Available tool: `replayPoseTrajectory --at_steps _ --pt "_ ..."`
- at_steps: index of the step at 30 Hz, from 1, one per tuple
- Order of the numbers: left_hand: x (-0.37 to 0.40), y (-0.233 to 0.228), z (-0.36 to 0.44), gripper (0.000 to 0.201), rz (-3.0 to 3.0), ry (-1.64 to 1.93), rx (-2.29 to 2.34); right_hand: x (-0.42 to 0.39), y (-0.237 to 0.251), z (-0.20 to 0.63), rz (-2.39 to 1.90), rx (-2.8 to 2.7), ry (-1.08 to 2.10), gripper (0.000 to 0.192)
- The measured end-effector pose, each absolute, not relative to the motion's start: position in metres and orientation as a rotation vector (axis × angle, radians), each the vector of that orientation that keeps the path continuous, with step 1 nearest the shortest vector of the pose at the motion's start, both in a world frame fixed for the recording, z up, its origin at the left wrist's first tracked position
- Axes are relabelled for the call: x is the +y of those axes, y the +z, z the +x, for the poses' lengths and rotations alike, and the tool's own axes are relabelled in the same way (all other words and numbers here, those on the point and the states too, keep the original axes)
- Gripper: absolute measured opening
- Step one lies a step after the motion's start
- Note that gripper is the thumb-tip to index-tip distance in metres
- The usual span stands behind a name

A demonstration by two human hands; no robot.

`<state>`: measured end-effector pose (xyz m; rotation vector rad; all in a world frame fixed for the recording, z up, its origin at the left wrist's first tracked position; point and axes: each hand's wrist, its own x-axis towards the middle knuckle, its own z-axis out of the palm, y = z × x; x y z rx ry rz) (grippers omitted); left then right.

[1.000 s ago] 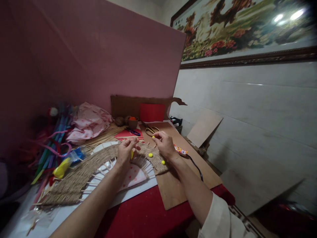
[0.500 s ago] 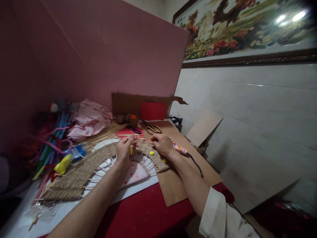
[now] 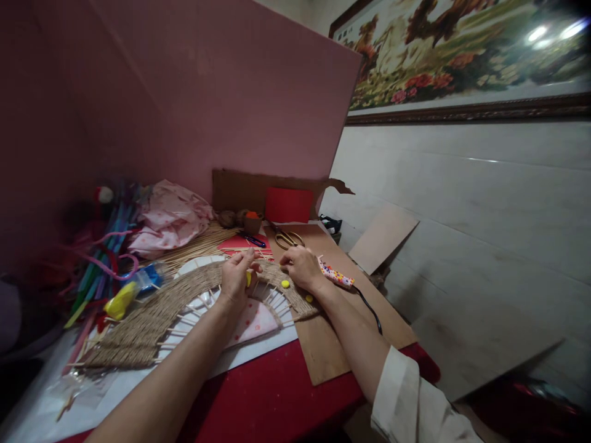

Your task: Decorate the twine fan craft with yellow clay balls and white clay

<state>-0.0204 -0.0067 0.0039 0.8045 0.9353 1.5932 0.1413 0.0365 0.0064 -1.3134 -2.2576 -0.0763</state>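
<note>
Both hands rest on the top of the arched woven jute-and-stick fan (image 3: 152, 320) lying mid-table, left hand (image 3: 234, 278) fingers pinched on a small yellow clay bit (image 3: 248, 278), right hand (image 3: 300, 268) fingers curled together beside 2 yellow dots (image 3: 285, 283), apparently steadying it.

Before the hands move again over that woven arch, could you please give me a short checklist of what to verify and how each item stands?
1. Left hand holds a yellow piece over the woven arch: ok.
2. Right hand rests on the arch's far end, fingers bent: ok; whether it pinches anything: cannot tell.
3. Yellow dots sit on the weave between the hands, in reach: ok.
4. Glue gun lies close beside the right wrist, its cord trailing along the forearm: not ok, easy to bump.
5. Scissors lie apart behind the hands on the cardboard: ok.
6. Arch lies flat on the white board: ok.
</note>
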Motion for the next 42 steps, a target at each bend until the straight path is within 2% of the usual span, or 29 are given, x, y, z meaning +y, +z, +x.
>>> replayPoseTrajectory --at_steps 15,21,25,29,38,42 --pt "-0.007 0.005 -0.019 0.044 0.802 1.592 0.937 0.036 0.004 0.139 -1.317 -2.329 -0.041 0.016" --pt "-0.005 0.004 -0.019 0.041 0.805 1.596 0.952 0.03 0.012 0.145 -1.314 -2.335 -0.072 0.029" --pt "-0.005 0.003 -0.02 0.039 0.811 1.597 0.949 0.025 0.014 0.151 -1.323 -2.383 -0.188 0.024" --pt "-0.005 0.003 -0.02 0.039 0.8 1.59 0.959 0.022 0.013 0.151 -1.334 -2.497 -0.284 0.026" --pt "-0.005 0.002 -0.02 0.039 0.808 1.595 0.956 0.019 0.015 0.149 -1.31 -2.563 -0.285 0.022" --pt "-0.004 0.001 -0.021 0.04 0.795 1.604 0.957 0.021 0.014 0.151 -1.352 -2.506 -0.273 0.026"
